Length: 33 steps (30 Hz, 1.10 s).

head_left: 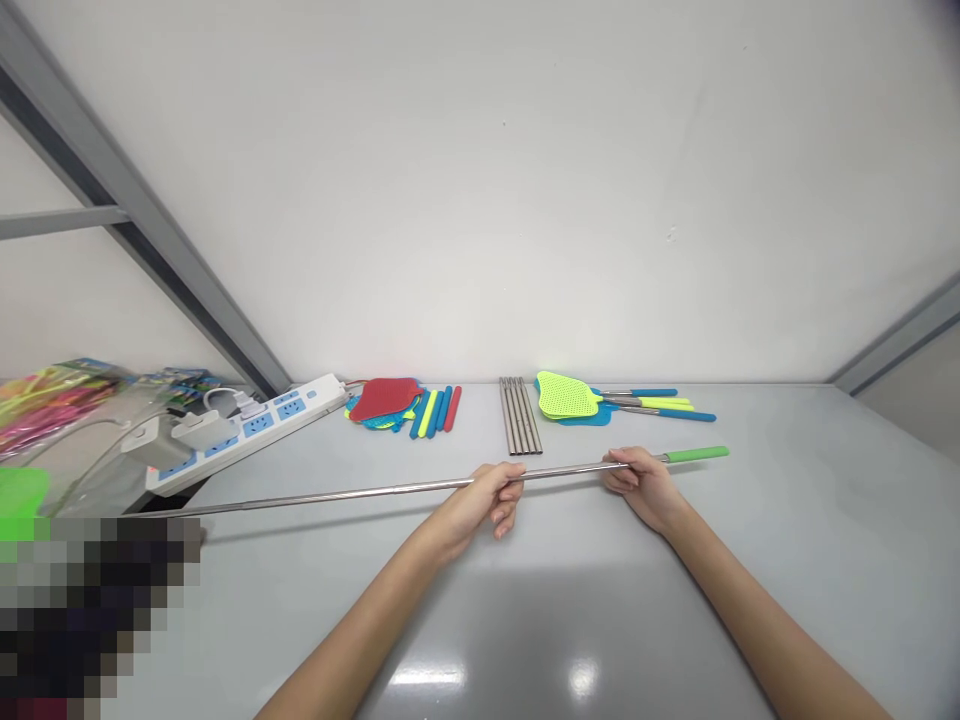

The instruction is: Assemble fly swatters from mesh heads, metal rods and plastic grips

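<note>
An extended telescopic fly swatter (420, 488) stretches across the view above the table, its metal rod drawn out long. My left hand (487, 498) grips the rod near its middle, thumb on top and fingers curled below. Closer to the green handle (697, 455), my right hand (637, 480) pinches the same rod between thumb and fingers. A bright green swatter head (21, 495) shows at the left edge, in line with the rod; where they join is unclear.
Behind my hands lie several metal tubes (520, 415), loose coloured handles (435, 412), red and blue swatter heads (386, 398) and a stack of swatters (568, 396). Left are a power strip (259, 433) with plugs and bagged goods (67, 400). A wall stands behind; pixelation covers the lower left.
</note>
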Motion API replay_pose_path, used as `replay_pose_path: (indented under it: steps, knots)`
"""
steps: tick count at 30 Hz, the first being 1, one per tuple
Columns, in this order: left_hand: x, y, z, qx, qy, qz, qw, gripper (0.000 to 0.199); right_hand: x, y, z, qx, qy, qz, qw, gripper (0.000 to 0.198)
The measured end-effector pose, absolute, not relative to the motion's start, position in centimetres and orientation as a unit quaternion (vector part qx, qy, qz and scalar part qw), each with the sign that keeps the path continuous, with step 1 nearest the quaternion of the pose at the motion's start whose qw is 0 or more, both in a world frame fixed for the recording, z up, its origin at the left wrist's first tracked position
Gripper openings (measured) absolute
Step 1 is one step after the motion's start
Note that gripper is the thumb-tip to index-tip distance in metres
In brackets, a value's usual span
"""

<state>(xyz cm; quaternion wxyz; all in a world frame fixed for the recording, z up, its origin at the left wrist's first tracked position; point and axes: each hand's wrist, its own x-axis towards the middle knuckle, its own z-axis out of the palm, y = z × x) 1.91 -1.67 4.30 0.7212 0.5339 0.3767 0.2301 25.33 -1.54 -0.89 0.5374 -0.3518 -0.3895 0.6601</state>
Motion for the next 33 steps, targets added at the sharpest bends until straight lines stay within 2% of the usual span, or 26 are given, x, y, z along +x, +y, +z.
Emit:
replay_pose_path:
  steps: [15, 22, 27, 31, 33]
  knots:
    - [2.4, -1.9, 3.7, 0.509, 0.39, 0.312, 0.701, 0.035, 26.1, -1.5, -0.7, -0.32, -0.316, 0.663, 0.598, 0.038]
    - [1.7, -1.1, 3.6, 0.489, 0.414, 0.435, 0.632, 0.038, 26.7, -1.6, 0.4, -0.306, -0.304, 0.595, 0.678, 0.043]
    - [2.3, -1.5, 3.6, 0.524, 0.418, 0.372, 0.642, 0.039, 24.2, -2.4, 0.4, -0.336, -0.392, 0.631, 0.579, 0.038]
    - [3.1, -2.2, 3.3, 0.556, 0.402, 0.334, 0.647, 0.04, 21.8, -3.4, 0.4, -0.357, -0.439, 0.676, 0.472, 0.019]
    - [3.2, -2.4, 3.2, 0.572, 0.399, 0.33, 0.636, 0.04, 21.1, -3.8, 0.6, -0.346, -0.453, 0.691, 0.444, 0.02]
